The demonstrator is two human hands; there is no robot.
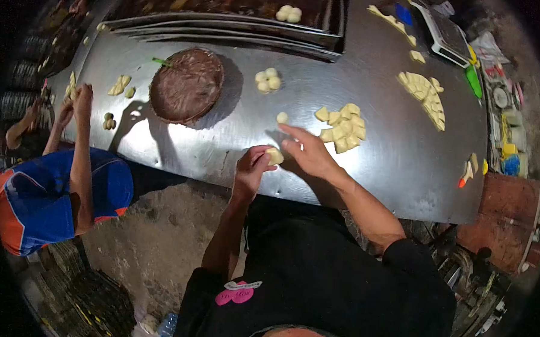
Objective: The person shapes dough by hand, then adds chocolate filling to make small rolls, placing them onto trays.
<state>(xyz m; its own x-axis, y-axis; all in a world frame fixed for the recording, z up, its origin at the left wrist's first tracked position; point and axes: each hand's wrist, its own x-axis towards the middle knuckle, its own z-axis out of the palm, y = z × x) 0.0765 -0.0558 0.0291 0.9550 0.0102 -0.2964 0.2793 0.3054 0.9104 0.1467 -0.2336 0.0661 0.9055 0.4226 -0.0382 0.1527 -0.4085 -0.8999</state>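
Observation:
In my left hand [253, 166], close to the table's front edge, a piece of pale dough [275, 156] is pinched between thumb and fingers. My right hand [308, 152] hovers to the right of it with fingers stretched out and nothing visible in them. Just beyond its fingertips lies a small round dough ball [282, 117]. A pile of cut dough pieces [346, 128] rests to the right of that hand. Farther off, a cluster of several smooth dough balls [268, 80] sits on the metal table [365, 191].
A round pan [187, 86] with a brown surface stands left of centre. Stacked dark trays [228, 23] line the far side, one bearing dough balls [289, 13]. More cut dough [422, 95] and a scale [444, 33] are at right. A co-worker in blue [70, 190] handles dough at left.

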